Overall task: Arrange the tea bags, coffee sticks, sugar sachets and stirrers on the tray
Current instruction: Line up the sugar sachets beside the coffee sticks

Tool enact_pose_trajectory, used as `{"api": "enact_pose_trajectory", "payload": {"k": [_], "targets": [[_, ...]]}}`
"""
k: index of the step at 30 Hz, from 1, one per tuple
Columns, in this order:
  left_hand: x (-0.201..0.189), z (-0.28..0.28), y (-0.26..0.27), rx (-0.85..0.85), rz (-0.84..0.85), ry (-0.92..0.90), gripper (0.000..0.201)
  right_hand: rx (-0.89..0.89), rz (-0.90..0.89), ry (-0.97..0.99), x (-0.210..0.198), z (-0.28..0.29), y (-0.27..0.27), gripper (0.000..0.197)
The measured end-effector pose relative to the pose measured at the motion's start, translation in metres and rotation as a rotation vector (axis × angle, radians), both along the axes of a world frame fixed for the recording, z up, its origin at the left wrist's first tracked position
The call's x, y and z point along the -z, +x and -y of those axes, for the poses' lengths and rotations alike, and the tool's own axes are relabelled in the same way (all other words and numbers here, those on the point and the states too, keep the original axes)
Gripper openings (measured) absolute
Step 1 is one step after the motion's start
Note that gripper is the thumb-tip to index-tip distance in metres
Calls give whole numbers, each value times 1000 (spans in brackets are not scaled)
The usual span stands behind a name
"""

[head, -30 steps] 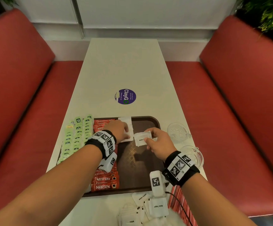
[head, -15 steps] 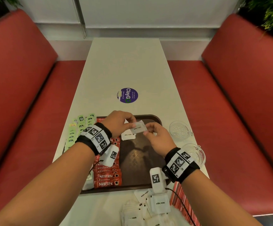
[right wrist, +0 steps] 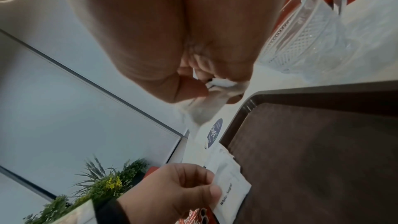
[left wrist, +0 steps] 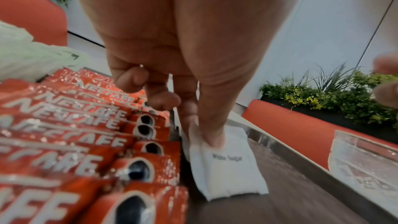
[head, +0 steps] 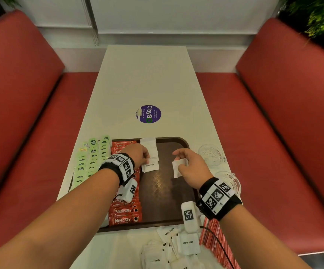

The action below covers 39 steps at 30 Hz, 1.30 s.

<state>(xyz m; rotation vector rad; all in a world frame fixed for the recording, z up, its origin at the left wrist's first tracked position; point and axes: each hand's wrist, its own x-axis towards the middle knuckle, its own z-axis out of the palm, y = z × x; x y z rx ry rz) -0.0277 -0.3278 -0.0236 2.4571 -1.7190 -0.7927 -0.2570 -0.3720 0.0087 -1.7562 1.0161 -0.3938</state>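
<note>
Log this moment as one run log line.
left hand: presses white sugar sachet onto brown tray | right hand: holds spare sachet above tray

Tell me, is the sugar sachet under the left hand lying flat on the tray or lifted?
Flat on the tray: the left hand presses the sugar sachet down.

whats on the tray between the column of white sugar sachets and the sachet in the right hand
Nothing: in the head view, bare brown tray separates the white sugar sachets from the right hand's sachet.
</note>
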Motion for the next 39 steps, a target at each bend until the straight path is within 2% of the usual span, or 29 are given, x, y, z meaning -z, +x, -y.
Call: {"api": "enact_pose_trajectory", "payload": {"k": [3,5,8,13,15,17,19,22,25,30,34,36,39], "targets": [[2,6,1,-47,3,-15,16,-7,-15,-23,2,1,-4,46],[2,8,0,-55,26,-32,21,1,-22,-28,3,2,-5,47],[5,8,-1,11,57,-16,31,22,4,-8,4,3,-4,48],[8,9,0,91,84,64,31,57,80,25,2,3,-2,44],[3,10,-1,92,76,40,30,60,88,25,1,3,-1,41],[-8,9,-3,71,-3,-74,29,67,94,30,3,3,0,38],[-25,5,-10,62,-176,-220,30,82,104,46,5,3,1,36],[-49,-6,-24,155,-379,-265,23,79,120,47,6,3,2,34],[-53,-12,-31,241,-348,-256,14,70,113,32,4,2,4,32],[-51,-17,-33,202,-340,-335,5,1,13,-47,3,-2,3,19],[-59,-20,-42,190,-438,-440,17,-117,-100,-148,2,-6,3,6],[-62,-20,-45,159,-458,-478,20,-103,-97,-163,0,-6,4,10],[-64,-20,-41,96,-389,-436,24,-27,-57,-134,-3,-4,7,14]]}}
